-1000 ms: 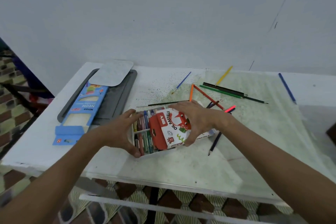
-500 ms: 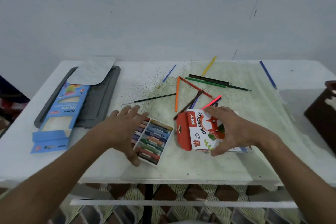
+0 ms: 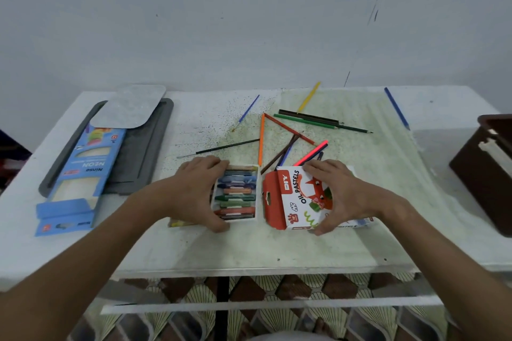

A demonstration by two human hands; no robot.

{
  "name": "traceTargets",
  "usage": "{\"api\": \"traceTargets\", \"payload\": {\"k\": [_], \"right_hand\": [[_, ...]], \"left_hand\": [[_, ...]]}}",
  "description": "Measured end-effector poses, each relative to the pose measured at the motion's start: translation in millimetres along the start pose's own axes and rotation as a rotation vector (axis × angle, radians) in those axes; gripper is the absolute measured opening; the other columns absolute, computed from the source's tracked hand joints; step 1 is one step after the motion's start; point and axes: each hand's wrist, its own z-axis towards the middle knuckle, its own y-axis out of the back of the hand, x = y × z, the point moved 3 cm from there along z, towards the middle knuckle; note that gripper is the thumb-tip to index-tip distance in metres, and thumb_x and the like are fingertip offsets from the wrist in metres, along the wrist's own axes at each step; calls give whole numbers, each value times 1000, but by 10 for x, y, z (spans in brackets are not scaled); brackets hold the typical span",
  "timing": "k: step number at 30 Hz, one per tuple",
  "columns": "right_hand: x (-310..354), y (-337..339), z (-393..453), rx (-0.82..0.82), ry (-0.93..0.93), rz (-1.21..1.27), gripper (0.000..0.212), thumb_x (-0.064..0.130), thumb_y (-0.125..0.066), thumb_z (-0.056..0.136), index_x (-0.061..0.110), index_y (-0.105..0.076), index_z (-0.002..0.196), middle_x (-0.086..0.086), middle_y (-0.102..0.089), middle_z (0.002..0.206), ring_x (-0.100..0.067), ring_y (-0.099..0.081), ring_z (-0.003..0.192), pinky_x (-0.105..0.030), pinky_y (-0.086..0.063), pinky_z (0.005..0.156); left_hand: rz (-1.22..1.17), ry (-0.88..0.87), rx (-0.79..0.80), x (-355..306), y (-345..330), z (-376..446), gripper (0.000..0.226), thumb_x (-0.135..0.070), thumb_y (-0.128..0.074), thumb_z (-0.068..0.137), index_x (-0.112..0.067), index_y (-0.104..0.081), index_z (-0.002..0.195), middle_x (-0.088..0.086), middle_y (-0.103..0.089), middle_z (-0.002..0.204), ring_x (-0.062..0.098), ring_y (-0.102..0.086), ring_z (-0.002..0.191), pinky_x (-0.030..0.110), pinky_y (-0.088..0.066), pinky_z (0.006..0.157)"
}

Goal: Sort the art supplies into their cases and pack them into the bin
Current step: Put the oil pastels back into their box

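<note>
White table (speckled) carries pastel tray, sleeve, pencils, blue box, grey tray.

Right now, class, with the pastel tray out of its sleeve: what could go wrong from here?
1. The tray of oil pastels is open-topped; tilting it while the left hand slides it back could spill sticks.
2. The right hand holds the oil pastels sleeve near loose coloured pencils; a nudge might roll them.
3. A yellow pastel beside the left wrist could be missed.
</note>
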Motion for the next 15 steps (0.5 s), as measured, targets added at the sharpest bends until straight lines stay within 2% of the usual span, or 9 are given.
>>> {"api": "traceTargets", "payload": {"k": [2, 6, 10, 15], "right_hand": [[7, -16, 4, -1, 7, 4, 130, 62, -83, 51, 20, -11, 151, 8, -9, 157, -11, -1, 141, -27, 0, 111], [-29, -56, -9, -3, -2, 71, 130, 62, -84, 50, 24, -11, 151, 13, -9, 155, -10, -1, 141, -34, -7, 116], [-45, -91, -31, 1, 18, 114, 130, 60, -85, 49, 24, -13, 151, 16, -10, 153, -4, -2, 138, -30, -8, 115], [-69, -123, -9, -3, 14, 149, 131, 63, -83, 48, 24, -13, 151, 18, -11, 153, -8, -2, 140, -37, -11, 118]], "left_hand": [[25, -40, 12, -125, -31, 45, 129, -80, -62, 54, -17, -6, 150, -2, -15, 150, 21, -13, 136, 42, -14, 117], [47, -69, -12, -269, -149, 175, 127, -80, -63, 54, -17, -7, 150, -1, -15, 149, 19, -10, 138, 44, -10, 118], [29, -69, -48, -318, -156, 233, 126, -78, -65, 57, -16, -7, 150, 0, -14, 150, 20, -8, 139, 43, -7, 118], [34, -28, -56, -372, -177, 256, 127, -84, -60, 55, -16, -8, 150, 0, -18, 148, 21, -12, 138, 48, -10, 117]]}}
